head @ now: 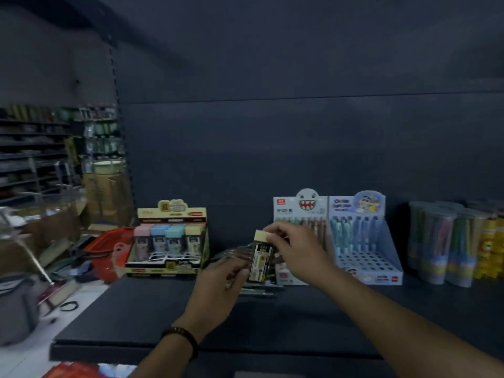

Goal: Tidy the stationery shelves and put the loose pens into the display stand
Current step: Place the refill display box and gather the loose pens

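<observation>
"Since my left hand [218, 279] curls round a fan of loose pens [234, 253] just above the shelf [136, 317], I judge I'm at the gathering step."

"And the other hand?"

"My right hand [294, 249] pinches a yellow-capped box [261, 259] by its top, upright, against the pens. A few more pens seem to lie blurred beneath."

"Next move?"

"Free that hand: the box likely belongs in the yellow display box [169, 241], far left. Then I feed pens into the blue display stand [365, 249], far right, where the front holes look free."
</observation>
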